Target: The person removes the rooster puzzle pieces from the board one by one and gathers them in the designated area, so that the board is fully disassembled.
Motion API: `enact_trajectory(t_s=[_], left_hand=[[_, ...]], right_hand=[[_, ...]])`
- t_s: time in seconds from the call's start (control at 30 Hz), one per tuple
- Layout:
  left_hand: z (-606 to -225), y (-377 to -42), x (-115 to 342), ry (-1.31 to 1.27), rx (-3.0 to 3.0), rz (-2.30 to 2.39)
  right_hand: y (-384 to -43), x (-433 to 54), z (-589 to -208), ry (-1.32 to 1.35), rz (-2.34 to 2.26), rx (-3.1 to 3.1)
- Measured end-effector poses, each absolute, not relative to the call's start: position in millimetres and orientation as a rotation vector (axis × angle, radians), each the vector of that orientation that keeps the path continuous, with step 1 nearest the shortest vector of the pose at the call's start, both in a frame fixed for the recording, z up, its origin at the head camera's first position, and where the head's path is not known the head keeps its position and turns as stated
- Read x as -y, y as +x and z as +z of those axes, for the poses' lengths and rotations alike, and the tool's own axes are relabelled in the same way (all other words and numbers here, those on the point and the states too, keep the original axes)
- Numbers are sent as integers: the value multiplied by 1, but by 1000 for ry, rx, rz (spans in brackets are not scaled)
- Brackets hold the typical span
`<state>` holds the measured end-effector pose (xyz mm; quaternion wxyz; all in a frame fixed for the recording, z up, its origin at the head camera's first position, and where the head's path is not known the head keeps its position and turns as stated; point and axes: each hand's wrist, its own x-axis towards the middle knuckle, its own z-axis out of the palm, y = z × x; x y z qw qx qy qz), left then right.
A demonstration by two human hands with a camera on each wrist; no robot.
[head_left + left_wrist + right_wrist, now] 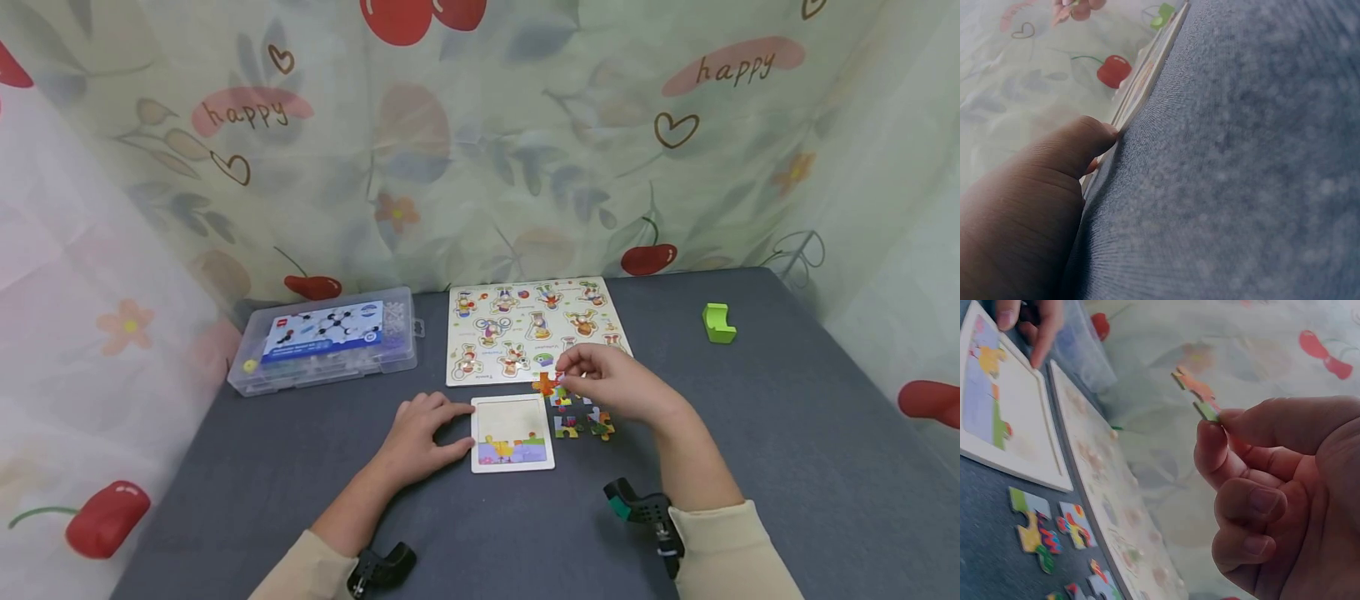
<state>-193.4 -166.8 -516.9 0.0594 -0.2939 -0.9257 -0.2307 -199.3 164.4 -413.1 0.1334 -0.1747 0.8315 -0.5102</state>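
My left hand (423, 437) rests at the left side of a small white-framed puzzle tray (512, 417), its thumb and forefinger touching the frame. Assembled pieces, purple with a yellow figure, fill the tray's lower part; above them the pale base shows. Between thumb and forefinger, my right hand (618, 387) pinches a jigsaw piece (1197, 386), orange and green, raised right of the tray. In the right wrist view its other fingers are curled. Several loose jigsaw pieces (566, 427) lie on the table below that hand.
Behind the tray lies a larger picture board (498, 337) with cartoon figures, partly covered by the right hand. At the back left is a clear plastic case (401, 350) with a blue-and-white label. A green block (720, 323) stands at the back right of the grey table (787, 433).
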Motion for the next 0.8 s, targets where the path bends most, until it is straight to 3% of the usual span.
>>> enact_trajectory(t_s=[0.8], left_hand=[[-516, -192, 167, -888, 2787, -697]], right_hand=[[-202, -212, -414, -333, -1575, -2403]])
